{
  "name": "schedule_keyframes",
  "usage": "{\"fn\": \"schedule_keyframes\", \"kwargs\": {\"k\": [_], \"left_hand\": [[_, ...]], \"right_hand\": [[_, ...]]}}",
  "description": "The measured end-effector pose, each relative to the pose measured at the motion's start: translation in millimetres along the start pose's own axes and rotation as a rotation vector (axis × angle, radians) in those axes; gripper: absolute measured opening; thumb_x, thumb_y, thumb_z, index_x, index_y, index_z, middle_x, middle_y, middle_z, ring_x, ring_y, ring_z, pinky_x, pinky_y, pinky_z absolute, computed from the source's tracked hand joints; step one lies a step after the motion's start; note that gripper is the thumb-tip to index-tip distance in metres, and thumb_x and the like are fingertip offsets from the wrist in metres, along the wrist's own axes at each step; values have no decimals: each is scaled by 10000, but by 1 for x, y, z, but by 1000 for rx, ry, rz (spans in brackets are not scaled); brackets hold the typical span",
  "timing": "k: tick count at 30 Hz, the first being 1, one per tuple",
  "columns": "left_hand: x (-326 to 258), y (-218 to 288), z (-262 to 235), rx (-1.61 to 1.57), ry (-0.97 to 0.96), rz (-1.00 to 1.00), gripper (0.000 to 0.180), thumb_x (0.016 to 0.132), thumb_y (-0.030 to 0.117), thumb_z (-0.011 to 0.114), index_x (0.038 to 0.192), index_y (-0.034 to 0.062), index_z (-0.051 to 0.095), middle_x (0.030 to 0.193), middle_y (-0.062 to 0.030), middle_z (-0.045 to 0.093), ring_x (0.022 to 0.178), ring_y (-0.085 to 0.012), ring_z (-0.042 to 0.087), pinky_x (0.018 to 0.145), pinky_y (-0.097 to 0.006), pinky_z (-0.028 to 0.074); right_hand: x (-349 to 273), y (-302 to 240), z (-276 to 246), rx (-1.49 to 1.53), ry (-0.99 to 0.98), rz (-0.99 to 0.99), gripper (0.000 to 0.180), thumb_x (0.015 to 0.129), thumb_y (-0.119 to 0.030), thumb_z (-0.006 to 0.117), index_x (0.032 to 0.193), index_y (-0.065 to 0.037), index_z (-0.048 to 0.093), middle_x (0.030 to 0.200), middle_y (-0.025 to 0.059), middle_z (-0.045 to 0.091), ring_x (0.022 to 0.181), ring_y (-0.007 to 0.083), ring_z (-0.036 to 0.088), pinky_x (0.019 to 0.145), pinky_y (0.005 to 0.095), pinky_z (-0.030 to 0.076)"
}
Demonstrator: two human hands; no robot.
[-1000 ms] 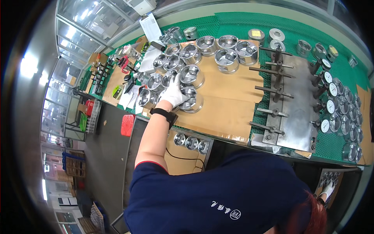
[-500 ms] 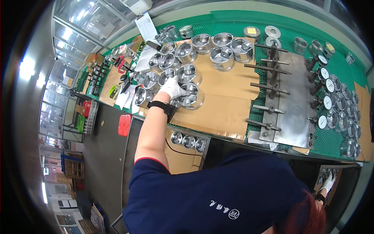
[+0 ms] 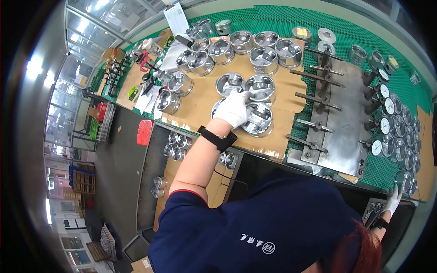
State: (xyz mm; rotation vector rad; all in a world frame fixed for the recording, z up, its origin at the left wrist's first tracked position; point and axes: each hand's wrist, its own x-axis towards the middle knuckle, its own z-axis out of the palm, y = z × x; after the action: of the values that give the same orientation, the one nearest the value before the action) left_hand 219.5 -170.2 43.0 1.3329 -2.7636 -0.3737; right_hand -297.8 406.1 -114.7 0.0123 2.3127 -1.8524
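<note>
My left hand [image 3: 234, 109], in a white glove, lies over a close group of metal pistons on the cardboard sheet [image 3: 284, 107]. Its fingers are bent onto the group, gripping at the edge of the front right piston [image 3: 259, 121]. Another piston [image 3: 259, 86] stands just behind it, one [image 3: 229, 83] is at the back left, and one is partly hidden under the hand. Far to the right, my gloved right hand [image 3: 394, 200] reaches up to the table's front corner, its fingers closed against a piston [image 3: 401, 180] there.
A metal plate fixture [image 3: 339, 123] with rods and dial gauges [image 3: 382, 123] stands right of the cardboard. More pistons [image 3: 221, 51] stand at the back and left, and others [image 3: 400, 132] crowd the right end. Below the front edge is an open drawer [image 3: 200, 175] holding pistons.
My left hand has moved right across the cardboard, and a group of pistons has slid right with it. My right hand has risen from below the table edge to the piston at the corner.
</note>
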Motion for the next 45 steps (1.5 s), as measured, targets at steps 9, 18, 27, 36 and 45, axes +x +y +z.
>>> {"fn": "schedule_keyframes", "kwargs": {"k": [9,18,27,36,45], "left_hand": [[-44,62,29,114,175,222,304,808,334,745,900,52,676,820,-165,674,768,-362,657,682,-463,525],[-67,65,35,-139,98,41,314,861,346,697,928,39,696,886,-176,683,793,-380,652,735,-454,544],[-84,162,-5,-1650,-262,-175,331,977,176,628,1227,-41,639,1129,-110,721,1011,-173,689,936,-307,518],[-64,212,48,-1406,-651,-84,511,956,117,622,1422,-19,462,1229,-119,660,1115,-180,643,983,-345,491],[-43,243,58,-490,168,635,772,727,100,763,1428,72,441,1358,-274,511,1183,-479,555,1007,-499,473]], "right_hand": [[4,-117,78,-116,-304,-421,537,1039,-249,539,1519,-56,396,1464,149,492,1208,253,594,1006,345,485],[-108,-196,176,7,-677,-418,521,988,-9,514,1502,-43,434,1253,90,574,980,129,616,840,282,524],[-177,-212,225,-324,-1272,-665,852,793,-72,798,1523,-3,363,1266,164,579,1094,232,626,976,356,494],[-181,-215,233,-349,-1086,-817,1162,591,-147,879,1565,-47,252,1384,247,446,1238,388,542,1044,436,468],[-183,-218,273,-608,-852,-1190,969,610,-273,886,1424,-1,435,1145,243,560,1046,415,589,900,474,511]]}}
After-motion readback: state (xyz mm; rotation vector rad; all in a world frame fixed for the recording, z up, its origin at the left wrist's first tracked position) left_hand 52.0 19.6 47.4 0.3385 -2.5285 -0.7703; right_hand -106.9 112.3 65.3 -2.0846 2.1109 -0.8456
